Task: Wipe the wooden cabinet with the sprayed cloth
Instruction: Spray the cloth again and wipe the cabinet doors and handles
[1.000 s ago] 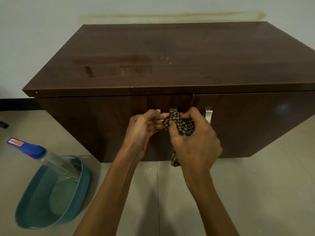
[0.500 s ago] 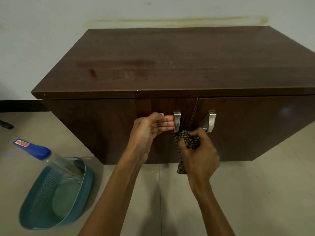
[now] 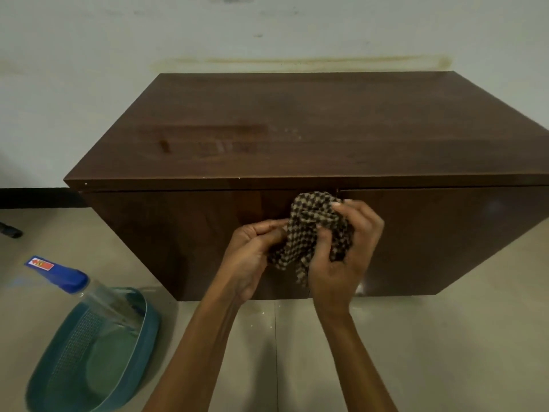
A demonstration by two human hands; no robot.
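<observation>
A dark brown wooden cabinet (image 3: 312,126) stands against the wall, its two doors shut. A smeared damp patch shows on the left of its top. A brown and beige checkered cloth (image 3: 309,233) is bunched in front of the seam between the doors. My right hand (image 3: 344,248) grips the cloth from the right, fingers curled over it. My left hand (image 3: 252,257) pinches the cloth's left edge. Both hands and the cloth hide the door handles.
A teal plastic basket (image 3: 74,361) lies on the tiled floor at the lower left, with a clear spray bottle with a blue head (image 3: 62,275) leaning out of it. A dark object (image 3: 10,230) lies at the far left by the black skirting.
My right hand has lifted the cloth from below the handles up to the top of the doors. My left hand has left the handle and taken hold of the cloth. The handles are now covered.
</observation>
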